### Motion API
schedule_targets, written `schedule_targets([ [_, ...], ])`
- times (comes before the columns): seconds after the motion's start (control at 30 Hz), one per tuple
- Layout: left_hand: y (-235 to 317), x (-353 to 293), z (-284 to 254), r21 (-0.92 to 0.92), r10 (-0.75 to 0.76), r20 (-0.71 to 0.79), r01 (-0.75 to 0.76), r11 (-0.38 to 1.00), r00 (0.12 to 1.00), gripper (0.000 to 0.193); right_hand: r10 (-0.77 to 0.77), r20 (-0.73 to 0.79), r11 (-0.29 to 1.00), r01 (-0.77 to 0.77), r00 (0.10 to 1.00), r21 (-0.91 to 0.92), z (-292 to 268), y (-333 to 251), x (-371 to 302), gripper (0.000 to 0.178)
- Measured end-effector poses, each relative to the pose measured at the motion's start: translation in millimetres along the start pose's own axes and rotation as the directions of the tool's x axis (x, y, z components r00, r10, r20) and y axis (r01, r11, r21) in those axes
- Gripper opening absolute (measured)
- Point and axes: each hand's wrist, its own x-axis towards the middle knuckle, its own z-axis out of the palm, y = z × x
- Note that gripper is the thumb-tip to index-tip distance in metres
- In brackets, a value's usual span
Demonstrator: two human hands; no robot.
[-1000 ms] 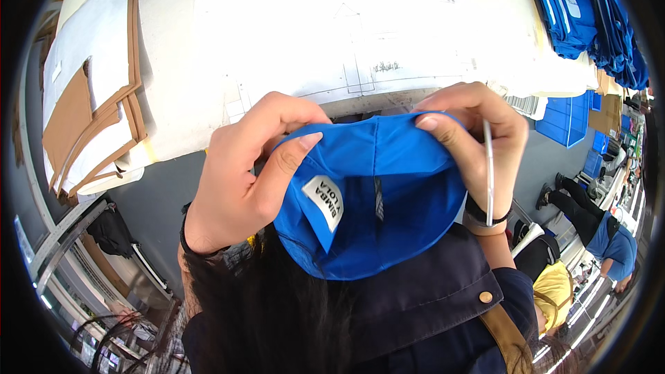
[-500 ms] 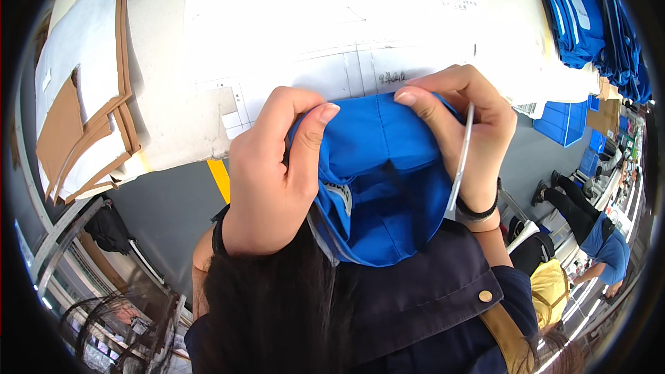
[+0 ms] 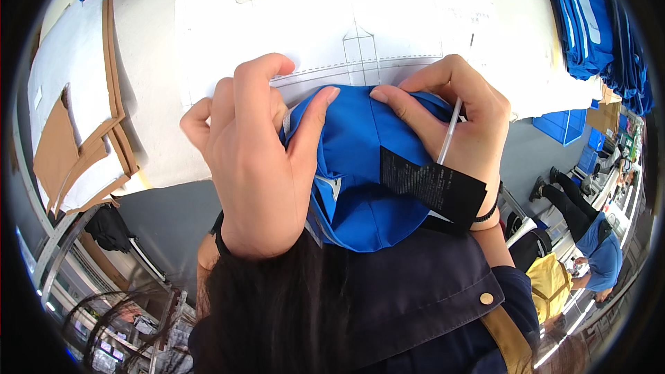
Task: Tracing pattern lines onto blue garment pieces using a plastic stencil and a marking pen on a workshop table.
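A blue sewn fabric piece [image 3: 350, 142] with a stitched seam down its middle hangs between my hands, its inside showing as a hollow. My left hand [image 3: 253, 145] grips its left edge with the thumb in front; the index finger is lifted and the other fingers partly hide behind the cloth. At the top edge beside the seam, my right hand [image 3: 471, 111] pinches the fabric. A thin white stick like a pen [image 3: 449, 135] is tucked in that same hand. From the cloth's inside, a black printed label [image 3: 440, 183] sticks out toward my right wrist.
A white pattern sheet [image 3: 305, 24] with drawn lines covers the table beyond my hands. Brown cardboard pieces [image 3: 66, 145] lie at the left edge. Folded blue garments [image 3: 578, 17] are stacked at the far right, above blue crates [image 3: 560, 125]. Another person [image 3: 599, 256] is off to the right.
The black label has come into view out of the fabric. My left index finger has lifted away from the thumb, and the left hand's fingers have spread. The seam has shifted slightly left.
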Motion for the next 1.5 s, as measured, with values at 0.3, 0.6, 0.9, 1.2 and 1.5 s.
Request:
schedule_targets([
  [0.3,2,-4,-4,-0.007,-0.023,0.01,0.023,1.0,1.0,0.004,0.021,0.05,0.997,-0.017,0.999,-0.08,0,-9,1,0.019],
  [0.6,14,-18,14,-0.003,-0.015,0.007,0.015,1.0,1.0,0.004,-0.011,0.053,0.997,0.014,0.999,-0.074,1,-10,3,0.019],
  [0.9,-10,-16,24,-0.007,-0.003,0.033,0.003,1.0,0.999,0.003,-0.088,0.03,0.993,0.09,0.996,-0.081,-1,-3,0,0.019],
  [1.2,-12,-18,29,-0.009,-0.006,0.026,0.006,1.0,1.0,0.003,-0.183,0.02,0.972,0.184,0.983,-0.146,0,-1,3,0.028],
  [1.5,-16,-14,40,-0.015,-0.007,0.042,0.007,1.0,0.999,0.003,-0.125,-0.075,0.991,0.129,0.989,0.04,-1,18,0,0.021],
])
